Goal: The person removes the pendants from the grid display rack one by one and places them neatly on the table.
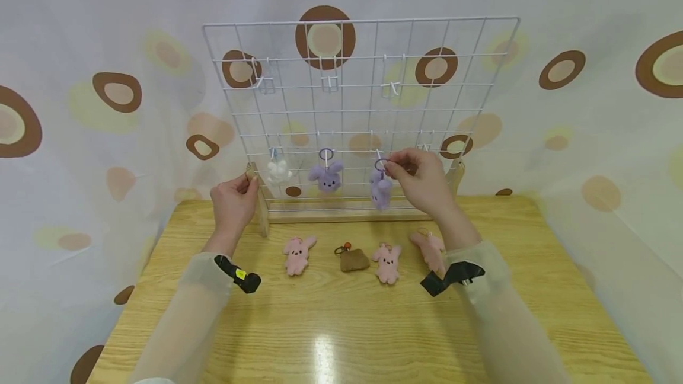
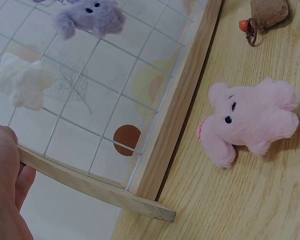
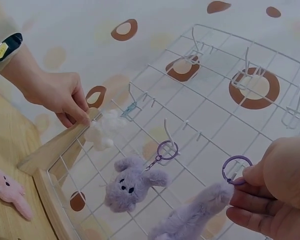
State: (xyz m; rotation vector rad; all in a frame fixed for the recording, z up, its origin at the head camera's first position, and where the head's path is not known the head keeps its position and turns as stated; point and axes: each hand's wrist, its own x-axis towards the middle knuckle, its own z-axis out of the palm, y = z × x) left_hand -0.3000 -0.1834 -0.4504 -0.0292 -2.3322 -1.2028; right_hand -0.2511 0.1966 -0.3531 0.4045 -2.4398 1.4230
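Observation:
My right hand (image 1: pixel 424 179) pinches the purple ring of a purple plush keychain (image 1: pixel 380 189) between thumb and fingers. That ring is at a white hook on the wire grid rack (image 1: pixel 341 112); whether it is over the hook I cannot tell. My left hand (image 1: pixel 233 205) grips the top of the rack's left wooden support (image 1: pixel 261 209). Between the hands, another purple plush keychain (image 3: pixel 127 185) hangs by its ring from a hook. Farther left hangs a white fluffy keychain (image 2: pixel 22 82), close to my left hand.
On the wooden table (image 1: pixel 320 313) lie a left pink plush keychain (image 1: pixel 296 255), a brown plush keychain (image 1: pixel 354 260) with an orange bead, a middle pink plush (image 1: pixel 388 264) and a right pink plush (image 1: pixel 430 249), partly behind my right wrist. Upper hooks (image 1: pixel 329 83) carry nothing.

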